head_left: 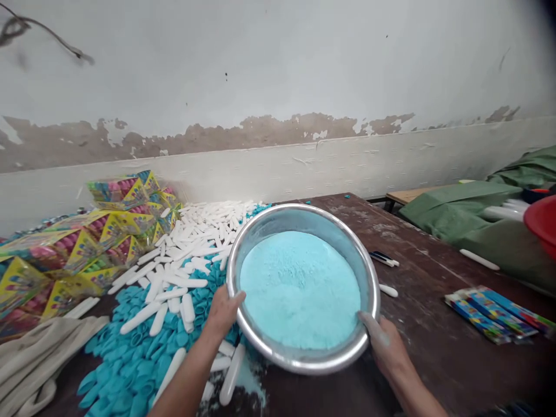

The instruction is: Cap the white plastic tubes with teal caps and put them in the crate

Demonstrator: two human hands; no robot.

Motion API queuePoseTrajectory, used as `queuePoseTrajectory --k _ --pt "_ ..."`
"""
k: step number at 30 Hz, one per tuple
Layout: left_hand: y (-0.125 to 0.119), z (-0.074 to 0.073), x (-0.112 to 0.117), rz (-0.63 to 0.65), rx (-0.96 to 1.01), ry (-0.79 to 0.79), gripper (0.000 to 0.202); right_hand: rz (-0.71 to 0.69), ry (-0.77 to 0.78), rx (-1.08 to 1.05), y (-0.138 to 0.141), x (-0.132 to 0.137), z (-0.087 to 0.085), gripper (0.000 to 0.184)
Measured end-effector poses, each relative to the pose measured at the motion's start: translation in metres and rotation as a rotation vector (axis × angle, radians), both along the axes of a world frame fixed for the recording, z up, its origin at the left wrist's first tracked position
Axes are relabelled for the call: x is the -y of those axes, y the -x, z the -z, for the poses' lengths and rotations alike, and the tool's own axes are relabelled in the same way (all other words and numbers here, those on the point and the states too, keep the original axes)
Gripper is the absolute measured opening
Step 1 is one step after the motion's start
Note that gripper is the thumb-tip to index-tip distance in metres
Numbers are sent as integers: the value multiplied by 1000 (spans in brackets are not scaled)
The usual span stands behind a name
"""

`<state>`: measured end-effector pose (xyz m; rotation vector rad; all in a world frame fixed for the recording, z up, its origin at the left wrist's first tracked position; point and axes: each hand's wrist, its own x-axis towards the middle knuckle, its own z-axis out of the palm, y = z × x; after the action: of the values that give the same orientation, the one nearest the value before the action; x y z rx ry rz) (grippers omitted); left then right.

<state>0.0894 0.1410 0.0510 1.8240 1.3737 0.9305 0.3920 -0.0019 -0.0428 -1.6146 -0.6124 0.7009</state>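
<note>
A round metal basin (304, 368) holds a wide bed of light blue powder (299, 289). My left hand (225, 310) grips its left rim, thumb over the edge. On the right rim my right hand (382, 339) has hold, with powder on its thumb. The fingers beneath the basin are hidden. Left of the basin lies a heap of teal rubber pieces (134, 347) that look like balloons. White plastic tubes (186, 310) with rounded ends are strewn over and behind them. Some blue powder is spilled on the table near my left forearm.
Yellow printed packages (108, 231) are stacked at the left, with a beige cloth (47, 359) in front. Colourful flat packets (499, 313) lie on the dark table (434, 359) at right. Beyond are green sacks (460, 208) and a red bowl (542, 223). A wall stands behind.
</note>
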Motion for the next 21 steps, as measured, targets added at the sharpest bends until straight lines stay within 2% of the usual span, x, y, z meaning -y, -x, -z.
queuePoseTrajectory --k 3,8,21 --pt "-1 0 0 15 -6 -3 20 -23 -22 -33 3 1 -4 36" --pt "3 8 2 18 29 24 22 -24 4 34 5 5 -11 38" --pt "6 19 7 25 133 14 30 -90 26 99 -3 10 -3 44"
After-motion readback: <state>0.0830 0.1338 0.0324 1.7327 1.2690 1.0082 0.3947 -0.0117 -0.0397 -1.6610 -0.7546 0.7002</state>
